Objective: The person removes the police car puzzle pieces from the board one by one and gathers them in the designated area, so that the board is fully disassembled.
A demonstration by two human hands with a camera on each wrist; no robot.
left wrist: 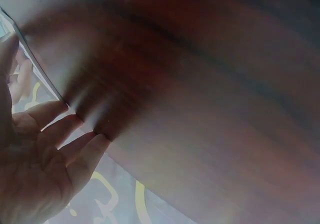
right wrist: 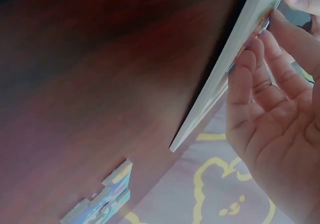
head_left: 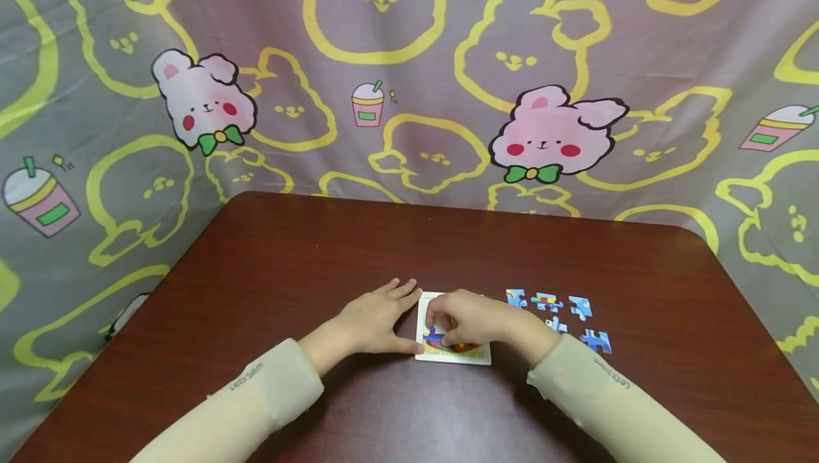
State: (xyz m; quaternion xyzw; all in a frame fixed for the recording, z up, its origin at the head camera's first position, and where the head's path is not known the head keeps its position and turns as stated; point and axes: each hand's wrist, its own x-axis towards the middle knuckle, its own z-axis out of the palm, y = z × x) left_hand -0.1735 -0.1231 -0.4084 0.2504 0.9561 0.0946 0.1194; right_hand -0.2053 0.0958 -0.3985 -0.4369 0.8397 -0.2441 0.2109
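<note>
A small white-framed jigsaw board (head_left: pixel 456 359) lies on the table, with a red, blue and yellow picture along its lower part. My left hand (head_left: pixel 374 321) rests at its left side, fingers spread on the tabletop, the thumb at the lower left corner and the index finger near the upper one. Over the board, my right hand (head_left: pixel 470 315) curls its fingers and holds a blue puzzle piece (head_left: pixel 434 338) between thumb and index fingertips, down at the picture. In the right wrist view, the right fingers (right wrist: pixel 243 81) reach the board's surface; the hand covers most of the picture.
Several loose blue puzzle pieces (head_left: pixel 596 340) lie right of the board, beside the right forearm. The dark brown table (head_left: pixel 307 249) meets a patterned cloth curtain (head_left: pixel 409 93) at its back and sides.
</note>
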